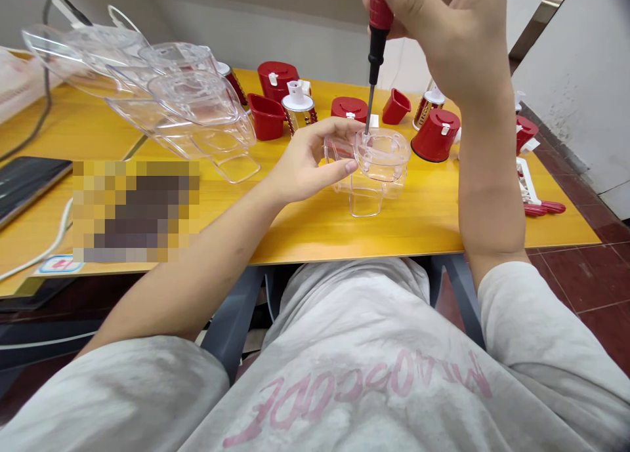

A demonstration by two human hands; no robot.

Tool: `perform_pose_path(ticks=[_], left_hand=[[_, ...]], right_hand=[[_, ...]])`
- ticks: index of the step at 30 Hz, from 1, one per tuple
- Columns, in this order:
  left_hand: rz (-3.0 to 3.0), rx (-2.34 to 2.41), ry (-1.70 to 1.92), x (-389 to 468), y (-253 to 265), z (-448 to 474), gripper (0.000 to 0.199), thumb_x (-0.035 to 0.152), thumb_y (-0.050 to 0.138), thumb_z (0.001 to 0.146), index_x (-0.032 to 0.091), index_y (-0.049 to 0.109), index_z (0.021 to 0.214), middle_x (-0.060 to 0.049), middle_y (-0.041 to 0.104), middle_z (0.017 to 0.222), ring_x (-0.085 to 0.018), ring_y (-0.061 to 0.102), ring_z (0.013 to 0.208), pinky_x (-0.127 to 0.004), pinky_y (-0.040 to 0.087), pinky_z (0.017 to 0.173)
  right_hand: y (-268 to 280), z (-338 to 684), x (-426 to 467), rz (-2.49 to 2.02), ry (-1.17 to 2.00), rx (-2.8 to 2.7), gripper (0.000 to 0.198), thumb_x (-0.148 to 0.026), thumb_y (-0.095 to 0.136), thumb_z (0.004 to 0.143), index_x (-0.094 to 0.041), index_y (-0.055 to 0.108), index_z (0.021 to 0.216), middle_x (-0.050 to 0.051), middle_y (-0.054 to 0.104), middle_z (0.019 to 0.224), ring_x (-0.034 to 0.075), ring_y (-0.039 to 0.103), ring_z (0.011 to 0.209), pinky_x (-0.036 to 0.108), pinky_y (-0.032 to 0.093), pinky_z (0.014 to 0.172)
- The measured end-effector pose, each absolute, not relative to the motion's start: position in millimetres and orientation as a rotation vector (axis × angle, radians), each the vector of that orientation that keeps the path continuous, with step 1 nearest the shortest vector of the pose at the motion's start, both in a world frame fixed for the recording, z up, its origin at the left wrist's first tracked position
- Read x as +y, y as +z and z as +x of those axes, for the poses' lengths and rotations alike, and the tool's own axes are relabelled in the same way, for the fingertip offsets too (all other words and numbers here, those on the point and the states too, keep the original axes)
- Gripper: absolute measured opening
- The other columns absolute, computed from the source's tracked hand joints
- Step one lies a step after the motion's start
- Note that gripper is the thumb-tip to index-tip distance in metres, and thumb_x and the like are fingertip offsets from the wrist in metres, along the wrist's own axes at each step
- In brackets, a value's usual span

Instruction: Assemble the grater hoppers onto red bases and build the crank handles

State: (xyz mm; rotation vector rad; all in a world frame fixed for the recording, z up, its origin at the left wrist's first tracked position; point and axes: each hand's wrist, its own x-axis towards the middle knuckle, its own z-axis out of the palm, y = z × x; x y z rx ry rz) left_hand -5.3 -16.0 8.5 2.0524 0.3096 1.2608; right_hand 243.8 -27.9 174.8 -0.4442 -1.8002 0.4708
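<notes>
My right hand [443, 32] is closed round the red handle of a screwdriver [378, 35], held upright with its shaft pointing down. The tip meets the rim of a clear plastic housing [384, 170] that stands on the table; whether a screw sits there I cannot make out. My left hand [315, 160] grips the left side of this housing, thumb in front and fingers behind. Just beyond the housing are a red plastic cap [348, 108] and a red funnel-shaped cup [396, 106].
Several clear housings [197, 91] are stacked at the left. Metal drum graters with white tops [298, 104] and red caps [438, 136] line the back. A phone [29, 183], a white cable [59, 232] and a blurred patch [138, 209] lie left. Red-handled tools [544, 208] rest at the right edge.
</notes>
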Motion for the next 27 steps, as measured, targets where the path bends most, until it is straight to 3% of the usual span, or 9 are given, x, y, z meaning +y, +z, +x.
perform_pose_path(ticks=[4,9,13,18,20,23,25,27], left_hand=[[2.038,0.339,1.258,-17,9,-5,0.094,0.102,0.109,0.089,0.031,0.091,0.149,-0.016,0.093,0.152,-0.043,0.093,0.132,-0.060,0.081,0.117],[2.034,0.303,1.272,-14,8,-4,0.086,0.094,0.112,0.092,0.032,0.092,0.148,-0.014,0.095,0.149,-0.043,0.094,0.131,-0.060,0.082,0.115],[2.021,0.326,1.290,-11,7,-3,0.083,0.092,0.115,0.089,0.032,0.094,0.143,-0.014,0.096,0.144,-0.044,0.095,0.127,-0.057,0.084,0.110],[2.064,0.288,1.283,-9,4,-5,0.087,0.091,0.113,0.091,0.035,0.093,0.155,-0.014,0.096,0.149,-0.045,0.096,0.127,-0.060,0.084,0.110],[2.070,0.283,1.280,-8,4,-6,0.087,0.091,0.113,0.093,0.036,0.093,0.156,-0.014,0.095,0.150,-0.045,0.096,0.128,-0.061,0.084,0.111],[2.068,0.288,1.285,-7,4,-6,0.085,0.092,0.112,0.094,0.035,0.093,0.155,-0.014,0.096,0.148,-0.044,0.096,0.127,-0.060,0.084,0.111],[2.071,0.284,1.294,-7,4,-6,0.086,0.093,0.112,0.093,0.035,0.093,0.154,-0.014,0.096,0.147,-0.044,0.096,0.126,-0.059,0.084,0.109],[2.078,0.281,1.295,-7,3,-5,0.087,0.092,0.112,0.093,0.034,0.093,0.155,-0.014,0.096,0.148,-0.043,0.096,0.125,-0.059,0.084,0.108]], right_hand=[[178,246,-43,-0.560,0.507,-1.860,0.033,-0.045,0.063,0.112,-0.023,0.062,0.138,-0.014,0.082,0.128,0.005,0.091,0.118,0.018,0.078,0.094],[174,245,-28,-0.545,0.442,-1.827,0.028,-0.043,0.074,0.115,-0.023,0.061,0.129,-0.012,0.079,0.114,0.004,0.088,0.104,0.011,0.073,0.073],[168,244,-8,-0.531,0.396,-1.803,0.032,-0.043,0.075,0.118,-0.027,0.050,0.130,-0.014,0.073,0.111,0.003,0.086,0.103,0.013,0.075,0.073],[163,241,6,-0.378,0.386,-1.717,0.042,-0.029,0.082,0.112,-0.030,0.043,0.128,-0.016,0.074,0.110,0.000,0.084,0.093,0.008,0.072,0.072],[160,237,11,-0.336,0.341,-1.723,0.045,-0.028,0.086,0.110,-0.029,0.045,0.129,-0.016,0.074,0.109,0.000,0.081,0.088,0.008,0.070,0.071],[157,232,14,-0.315,0.241,-1.710,0.042,-0.035,0.089,0.113,-0.028,0.053,0.133,-0.015,0.070,0.107,0.000,0.078,0.086,0.002,0.058,0.063],[159,231,8,-0.343,0.237,-1.715,0.039,-0.041,0.089,0.114,-0.027,0.059,0.133,-0.014,0.071,0.105,0.001,0.083,0.089,0.000,0.053,0.061],[163,235,-5,-0.454,0.304,-1.785,0.031,-0.047,0.086,0.114,-0.028,0.066,0.130,-0.012,0.078,0.111,0.006,0.090,0.097,0.002,0.057,0.060]])
